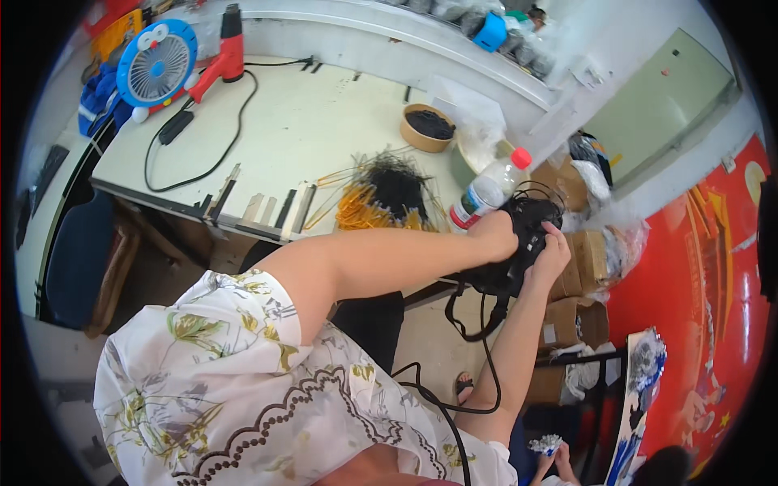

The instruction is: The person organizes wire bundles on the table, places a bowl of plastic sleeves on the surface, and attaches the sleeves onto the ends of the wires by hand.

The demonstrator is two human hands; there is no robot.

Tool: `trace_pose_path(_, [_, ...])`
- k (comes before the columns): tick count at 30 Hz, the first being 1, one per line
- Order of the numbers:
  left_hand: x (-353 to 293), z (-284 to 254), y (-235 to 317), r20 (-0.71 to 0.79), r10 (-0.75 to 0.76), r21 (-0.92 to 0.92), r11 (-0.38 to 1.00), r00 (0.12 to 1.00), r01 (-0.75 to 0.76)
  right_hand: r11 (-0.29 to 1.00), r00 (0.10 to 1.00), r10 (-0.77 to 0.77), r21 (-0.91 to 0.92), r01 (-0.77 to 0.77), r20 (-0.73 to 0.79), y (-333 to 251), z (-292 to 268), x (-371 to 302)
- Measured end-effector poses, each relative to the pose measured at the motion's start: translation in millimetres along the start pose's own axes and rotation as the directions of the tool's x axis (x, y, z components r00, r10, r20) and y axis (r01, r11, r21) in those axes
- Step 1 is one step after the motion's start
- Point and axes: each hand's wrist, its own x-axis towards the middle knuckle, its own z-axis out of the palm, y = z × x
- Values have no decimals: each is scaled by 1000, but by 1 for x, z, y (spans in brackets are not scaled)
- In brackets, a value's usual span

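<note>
Both hands are at a black, bag-like thing with straps (506, 275) beyond the table's right corner. My left hand (493, 235) grips its left side, with the fingertips partly hidden. My right hand (551, 257) closes on its right side, thumb and fingers bent against it. Straps and a black cable (433, 397) hang down from it past my right forearm. Just left of my left hand stands a clear plastic bottle (486, 194) with a red cap. A pile of black-and-yellow wire pieces (389, 194) lies on the tabletop nearby.
On the white table (300, 113) stand a blue fan (158, 65), a red heat gun (227, 53) with its cord, and a round tub (425, 130) of black pieces. Cardboard boxes (575, 324) are stacked at right. Another person's hands (555, 463) hold something silvery at lower right.
</note>
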Motion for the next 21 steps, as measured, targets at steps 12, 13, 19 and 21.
trace_pose_path(12, [-48, -32, -18, 11, 79, 129, 988, 997, -80, 990, 971, -2, 138, -32, 238, 41, 31, 12])
trace_pose_path(13, [-52, -37, -17, 13, 132, 175, 976, 991, -132, 991, 957, -4, 129, -35, 289, 41, 30, 12])
trace_pose_path(19, [-100, -90, -58, 104, 294, 30, 954, 950, -299, 717, 807, -474, -378, 586, 354, 41, 14, -17])
trace_pose_path(21, [-131, -132, -58, 250, 375, 29, 919, 893, -393, 583, 882, -390, -671, 458, 263, 70, -19, -9])
